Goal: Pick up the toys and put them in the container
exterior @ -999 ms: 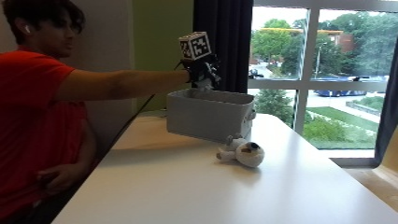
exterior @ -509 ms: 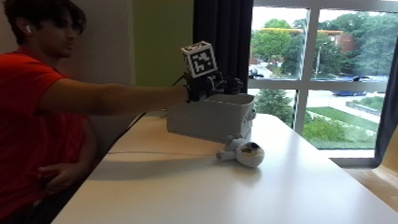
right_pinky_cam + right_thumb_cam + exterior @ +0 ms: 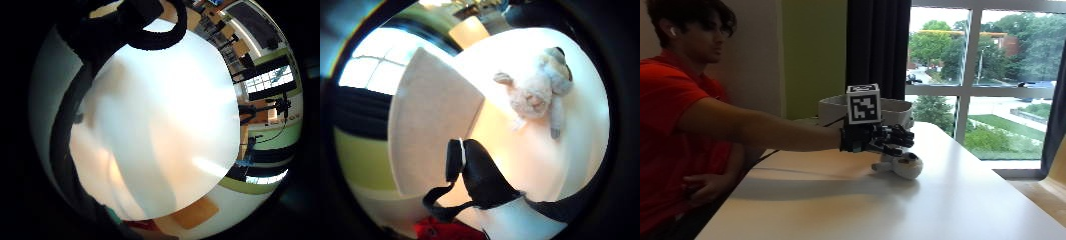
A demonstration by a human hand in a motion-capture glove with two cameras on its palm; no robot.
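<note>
Outside view shows the gloved right hand (image 3: 876, 139), released and empty, now moved from the container (image 3: 833, 107) toward the plush toy (image 3: 901, 165); pickup next.

Daylight comes thru the window (image 3: 979, 80), leaving the table (image 3: 859, 210) bright w/ soft shadows under the outstretched arm. Both palm views show washed-out glare on the tabletop, dark edges, bent lines at the rim.

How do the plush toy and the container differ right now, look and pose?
The plush toy is small, rounded and pale with a dark patch, lying on its side; the container is a larger, grey, straight-walled box standing upright. The toy lies nearer the table's front, just below the gloved right hand; the container stands behind that hand. Both rest on the white table, untouched.
</note>
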